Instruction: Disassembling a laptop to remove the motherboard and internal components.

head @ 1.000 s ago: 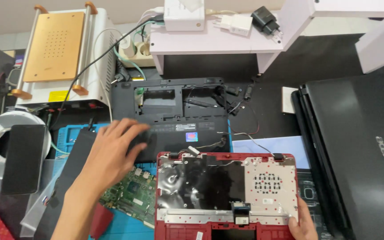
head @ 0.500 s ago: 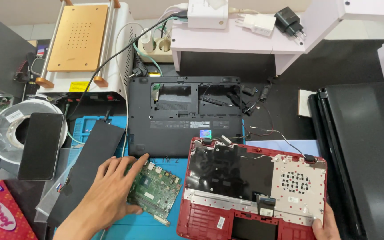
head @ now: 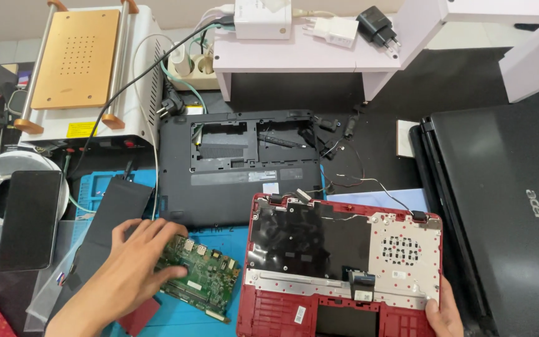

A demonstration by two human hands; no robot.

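My left hand point(head: 133, 268) lies flat on the left end of a green circuit board point(head: 206, 279) that rests on a blue mat point(head: 216, 234). Its fingers are spread over the board and touch it. Right of the board lies an opened red laptop shell point(head: 319, 312) with a black sheet and a silver plate inside. My right hand point(head: 447, 309) holds the shell at its lower right corner, mostly cut off by the frame edge. Behind both sits a black laptop base point(head: 219, 200), stripped open.
A closed black laptop point(head: 506, 206) lies on the right. At the left are a black phone point(head: 27, 218) on a tape reel, a black slab point(head: 115, 209) and a white machine with an orange plate point(head: 76, 59). A white shelf point(head: 307, 56) with chargers stands behind.
My left hand has moved from the black laptop base down onto the green circuit board. The view has tilted so the red shell sits higher and further right.
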